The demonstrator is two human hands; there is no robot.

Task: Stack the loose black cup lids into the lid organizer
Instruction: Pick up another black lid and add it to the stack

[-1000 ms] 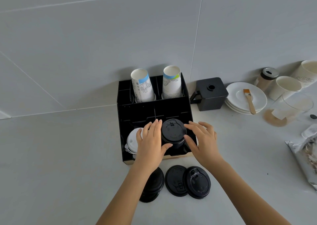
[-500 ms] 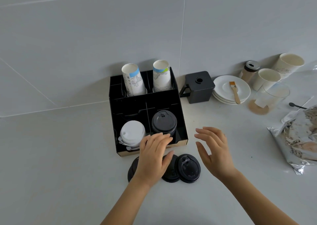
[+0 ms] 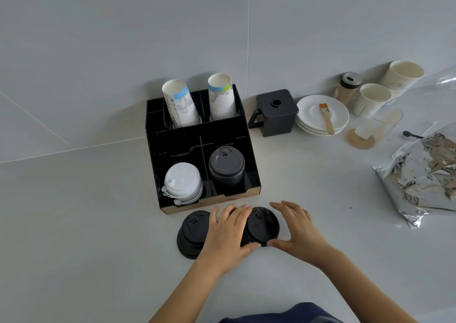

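Having just left the black stack (image 3: 226, 167) in the organizer's (image 3: 251, 150) right slot, my left hand (image 3: 228, 234) and right hand (image 3: 297, 226) now spread around the near loose lid (image 3: 262, 225), not yet gripping.

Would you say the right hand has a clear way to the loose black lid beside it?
Probably yes. The right hand is curled open around the rightmost loose black lid, with nothing between them. The left hand rests over that lid's other edge, but leaves the right side free.
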